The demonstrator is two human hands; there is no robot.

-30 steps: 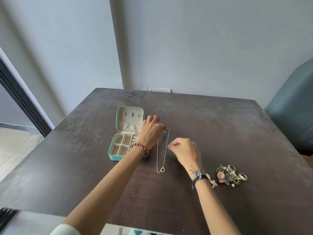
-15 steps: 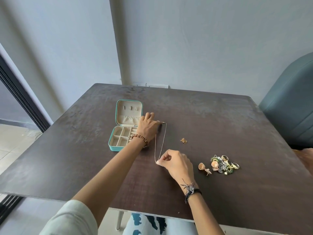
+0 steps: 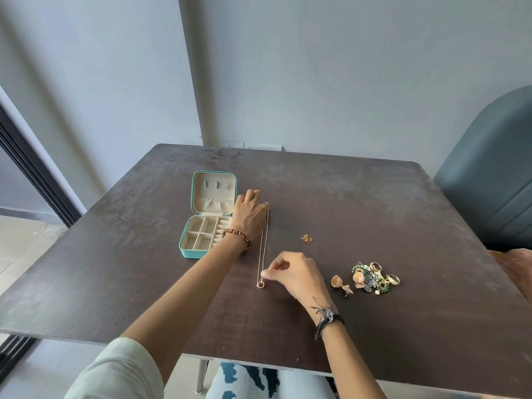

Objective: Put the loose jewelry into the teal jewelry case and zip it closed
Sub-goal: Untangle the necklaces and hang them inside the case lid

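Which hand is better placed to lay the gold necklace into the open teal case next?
Left, probably. The left hand holds the top end of the gold necklace right beside the open teal jewelry case. The right hand pinches the pendant end, farther from the case.

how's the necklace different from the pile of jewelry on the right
The necklace is one thin chain stretched out straight; the pile of jewelry is many chunky pieces heaped together. The necklace is held at both ends, by the left hand and the right hand; the pile lies untouched. The necklace lies close to the teal case; the pile lies farther right. Both rest on the table, outside the case.
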